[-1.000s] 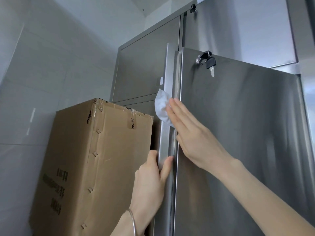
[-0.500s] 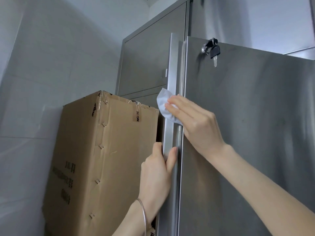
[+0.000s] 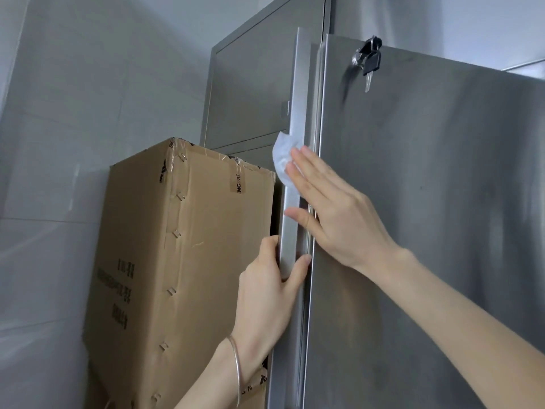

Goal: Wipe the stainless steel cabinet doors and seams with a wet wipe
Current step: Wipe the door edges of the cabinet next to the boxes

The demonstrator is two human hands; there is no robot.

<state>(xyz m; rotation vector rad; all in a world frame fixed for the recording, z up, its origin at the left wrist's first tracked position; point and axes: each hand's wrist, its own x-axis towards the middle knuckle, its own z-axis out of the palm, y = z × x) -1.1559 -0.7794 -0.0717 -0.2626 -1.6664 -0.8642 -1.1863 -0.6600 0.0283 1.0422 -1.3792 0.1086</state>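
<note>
A stainless steel cabinet door (image 3: 427, 202) fills the right of the view, swung open. Its left edge (image 3: 295, 113) faces me as a narrow vertical strip. My right hand (image 3: 336, 211) lies flat with straight fingers, pressing a white wet wipe (image 3: 281, 160) against that edge and its seam. Lower down, my left hand (image 3: 271, 293) grips the door edge, thumb behind the strip and fingers across its front. A thin bangle sits on the left wrist. Most of the wipe is hidden under my right fingers.
A key (image 3: 368, 64) hangs from the lock near the door's top left corner. A tall taped cardboard box (image 3: 177, 261) stands close to the left of the door edge. Behind it are another steel cabinet panel (image 3: 250, 84) and a grey tiled wall (image 3: 73, 113).
My right hand has flattened from bent fingers to straight ones and slid the wipe slightly down the door edge. The left hand keeps its hold on the edge.
</note>
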